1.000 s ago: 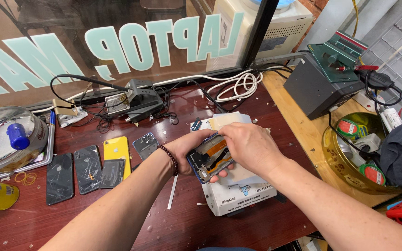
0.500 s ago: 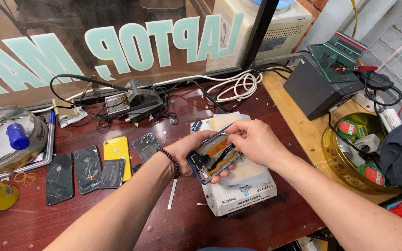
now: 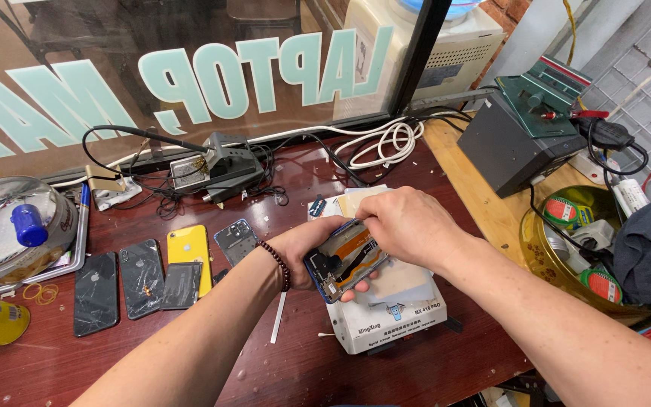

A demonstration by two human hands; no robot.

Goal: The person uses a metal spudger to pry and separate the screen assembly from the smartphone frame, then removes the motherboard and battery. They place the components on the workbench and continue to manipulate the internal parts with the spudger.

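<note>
Fingers of the left hand (image 3: 312, 245) curl around an opened phone (image 3: 346, 260), gripping its blue frame from the near and left edges, so the exposed insides with an orange patch face up between both hands. The right hand (image 3: 408, 226) comes in from the far right side, its fingertips pinched together at the phone's upper edge, grasping or pressing something too small to make out. A dark beaded bracelet (image 3: 278, 264) circles the left wrist just behind the holding fingers. Directly under the phone and the fingers sits a white box-shaped machine (image 3: 393, 316) with a pale flat top, and the phone hovers just above or rests on it; which one cannot be told. Left of the left fingers, on the dark red table (image 3: 114, 354), lie a bare phone frame (image 3: 235, 240), a yellow phone back (image 3: 188, 252) and two cracked black phones (image 3: 118, 286), side by side. A thin white strip (image 3: 277, 325) lies just below the left wrist. Beyond the fingers, nearer the window, are a soldering stand (image 3: 216, 169) with tangled black cables and a coil of white cable (image 3: 386, 143). To the right of the right forearm stand a dark grey box unit (image 3: 514, 154) and a yellow bowl (image 3: 536, 249) holding tape rolls.
</note>
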